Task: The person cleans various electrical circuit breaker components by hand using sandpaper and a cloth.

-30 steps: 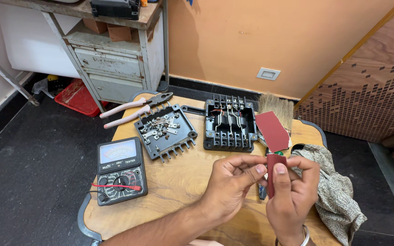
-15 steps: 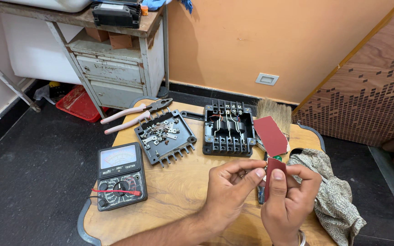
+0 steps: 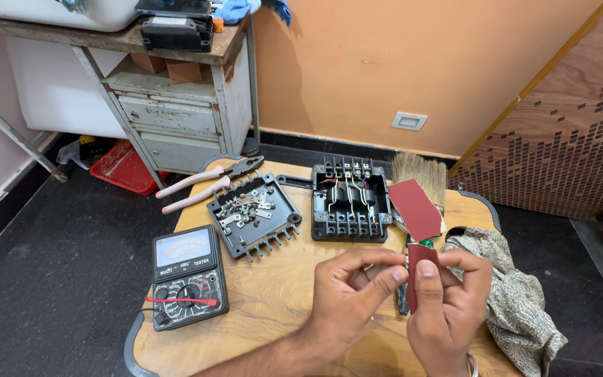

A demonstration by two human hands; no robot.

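My right hand (image 3: pixel 449 314) pinches a small folded piece of dark red sandpaper (image 3: pixel 419 279) between thumb and fingers, upright above the wooden table (image 3: pixel 273 307). My left hand (image 3: pixel 352 297) meets it from the left, its thumb and forefinger closed on the piece's upper left edge. Whether a small part sits between those fingertips is hidden. A larger sheet of red sandpaper (image 3: pixel 417 208) lies just behind the hands, partly over a brush (image 3: pixel 420 173).
On the table are a black terminal box (image 3: pixel 350 201), a black lid holding metal pieces (image 3: pixel 252 213), pliers (image 3: pixel 207 183), a multimeter (image 3: pixel 188 276), a screwdriver (image 3: pixel 403 301) and a patterned cloth (image 3: pixel 518 307). A metal cabinet (image 3: pixel 176 119) stands behind, beside a red tray (image 3: pixel 123 166).
Both hands keep hold of the sandpaper piece and have sunk slightly toward me. The view has tilted up a little. The things on the table have not moved.
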